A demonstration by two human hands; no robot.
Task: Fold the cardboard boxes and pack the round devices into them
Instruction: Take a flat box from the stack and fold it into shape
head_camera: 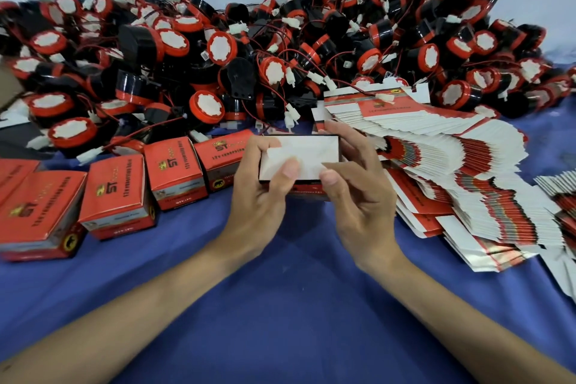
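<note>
Both hands, left (261,184) and right (358,184), keep a narrow grip on a half-folded box (304,151) above the blue cloth surface (280,305), thumbs pressing its white flaps. Finished red boxes (176,171) marked "ST" line the left. Flat glossy cartons (467,184) fan right; round black-and-red devices (218,50) with wires heap behind.

Packing station in a small assembly workshop. Evidence: bulk heap of identical red-and-black round devices (218,47) with wire leads, fanned stack of flat printed cartons (452,171), row of folded red boxes (117,193), all on a blue cloth-covered table (280,305).
</note>
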